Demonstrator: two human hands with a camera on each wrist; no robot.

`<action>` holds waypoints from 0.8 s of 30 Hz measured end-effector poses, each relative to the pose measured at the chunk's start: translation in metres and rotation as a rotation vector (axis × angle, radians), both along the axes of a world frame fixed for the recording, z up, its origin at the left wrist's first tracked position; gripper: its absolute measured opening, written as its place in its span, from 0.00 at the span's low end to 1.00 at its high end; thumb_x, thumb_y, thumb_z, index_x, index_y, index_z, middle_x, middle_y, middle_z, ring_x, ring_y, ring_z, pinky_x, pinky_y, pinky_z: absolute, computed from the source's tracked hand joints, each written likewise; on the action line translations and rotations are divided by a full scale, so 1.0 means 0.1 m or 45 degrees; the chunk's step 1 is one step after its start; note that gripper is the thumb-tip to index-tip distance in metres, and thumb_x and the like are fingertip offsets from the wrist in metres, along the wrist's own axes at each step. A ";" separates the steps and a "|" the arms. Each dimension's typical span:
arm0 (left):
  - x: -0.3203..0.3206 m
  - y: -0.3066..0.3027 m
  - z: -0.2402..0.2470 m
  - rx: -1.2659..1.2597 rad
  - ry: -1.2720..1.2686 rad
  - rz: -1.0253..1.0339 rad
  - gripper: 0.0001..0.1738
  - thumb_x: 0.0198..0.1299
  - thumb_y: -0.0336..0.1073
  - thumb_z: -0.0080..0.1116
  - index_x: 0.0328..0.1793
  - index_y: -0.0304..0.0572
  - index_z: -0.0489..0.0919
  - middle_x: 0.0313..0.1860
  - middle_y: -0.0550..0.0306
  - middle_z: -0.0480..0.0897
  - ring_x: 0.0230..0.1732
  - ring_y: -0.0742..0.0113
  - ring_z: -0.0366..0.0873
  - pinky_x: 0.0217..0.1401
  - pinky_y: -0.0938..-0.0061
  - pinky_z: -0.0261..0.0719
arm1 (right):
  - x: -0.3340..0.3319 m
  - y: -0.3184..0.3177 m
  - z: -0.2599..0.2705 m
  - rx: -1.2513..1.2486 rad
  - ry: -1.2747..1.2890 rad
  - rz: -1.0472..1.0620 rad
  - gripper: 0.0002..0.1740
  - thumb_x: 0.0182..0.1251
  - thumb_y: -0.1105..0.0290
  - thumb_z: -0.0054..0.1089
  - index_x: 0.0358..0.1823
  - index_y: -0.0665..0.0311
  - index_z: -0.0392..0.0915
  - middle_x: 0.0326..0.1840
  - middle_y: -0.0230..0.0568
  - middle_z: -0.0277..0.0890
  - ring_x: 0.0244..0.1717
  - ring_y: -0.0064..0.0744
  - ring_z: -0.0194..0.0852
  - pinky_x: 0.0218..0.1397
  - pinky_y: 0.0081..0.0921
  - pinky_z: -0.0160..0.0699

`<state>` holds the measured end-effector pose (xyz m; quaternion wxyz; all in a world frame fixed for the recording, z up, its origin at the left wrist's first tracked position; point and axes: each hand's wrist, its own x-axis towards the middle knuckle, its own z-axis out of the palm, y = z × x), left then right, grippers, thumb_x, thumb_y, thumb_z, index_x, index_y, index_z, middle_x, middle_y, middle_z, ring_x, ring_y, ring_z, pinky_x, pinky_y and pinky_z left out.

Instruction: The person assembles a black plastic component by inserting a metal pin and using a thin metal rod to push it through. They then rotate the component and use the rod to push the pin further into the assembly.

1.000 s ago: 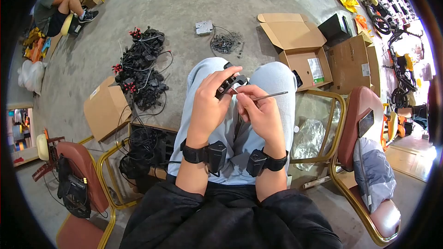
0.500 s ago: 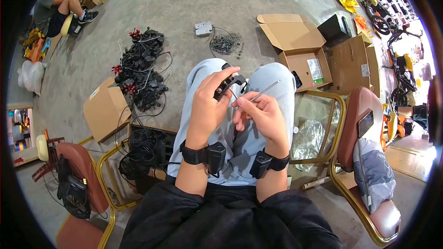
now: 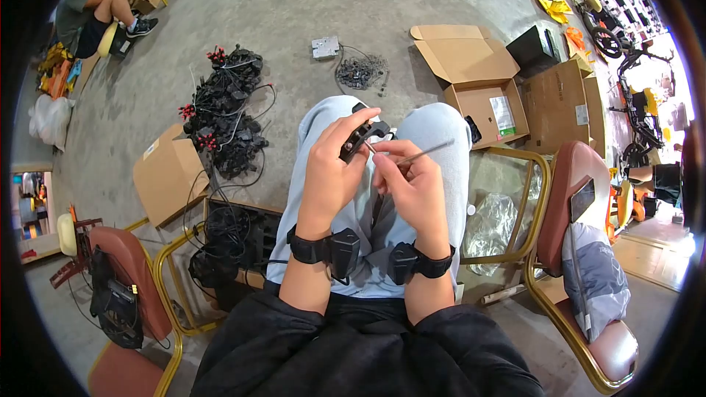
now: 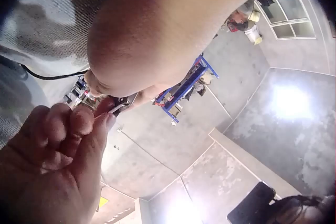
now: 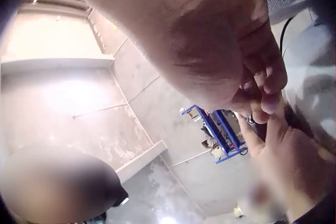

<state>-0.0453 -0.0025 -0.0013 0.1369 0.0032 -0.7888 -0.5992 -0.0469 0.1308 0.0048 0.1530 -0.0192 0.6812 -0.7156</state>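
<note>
Over the lap, my left hand [image 3: 332,173] holds a small black part [image 3: 358,141] with a curved, hook-like end. Fingers wrap round its far side, and the thumb is on the near side. My right hand [image 3: 417,187] pinches a thin metal hex key [image 3: 432,150] between thumb and forefinger. Its long arm points out to the right, while the short end meets the black part. In the left wrist view, a bit of bright metal [image 4: 119,108] shows at the fingertips. Fingers hide most of the work in the right wrist view.
A heap of black parts with cables [image 3: 228,110] lies on the floor at left. Ahead are a metal box [image 3: 325,47] and a pile of small black pieces [image 3: 360,72]. An open cardboard box [image 3: 478,99] stands at right. Chairs [image 3: 577,191] flank both sides.
The hex key's long arm swung up and away, then came back lower to the right. My right hand turned with it and shifted slightly left; the left hand stayed nearly still.
</note>
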 end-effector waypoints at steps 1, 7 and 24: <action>0.00 0.00 0.00 -0.013 -0.020 -0.011 0.21 0.52 0.20 0.54 0.54 0.42 0.77 0.37 0.54 0.80 0.36 0.74 0.74 0.40 0.80 0.73 | -0.01 0.03 0.00 0.001 0.000 -0.001 0.08 0.65 0.71 0.55 0.42 0.69 0.76 0.20 0.32 0.75 0.20 0.16 0.70 0.23 0.13 0.66; -0.01 0.00 -0.02 -0.026 0.057 -0.024 0.21 0.52 0.19 0.53 0.54 0.41 0.77 0.39 0.55 0.80 0.34 0.75 0.73 0.38 0.80 0.73 | -0.08 0.15 -0.02 -0.384 -0.366 0.128 0.09 0.66 0.70 0.55 0.39 0.71 0.74 0.19 0.36 0.74 0.16 0.20 0.69 0.20 0.14 0.67; -0.01 -0.01 -0.03 -0.015 0.059 -0.067 0.25 0.49 0.13 0.47 0.53 0.41 0.77 0.43 0.57 0.79 0.38 0.75 0.75 0.39 0.81 0.75 | -0.08 0.11 -0.02 -0.598 -0.535 0.107 0.11 0.66 0.69 0.55 0.40 0.72 0.73 0.20 0.37 0.74 0.17 0.21 0.69 0.21 0.15 0.67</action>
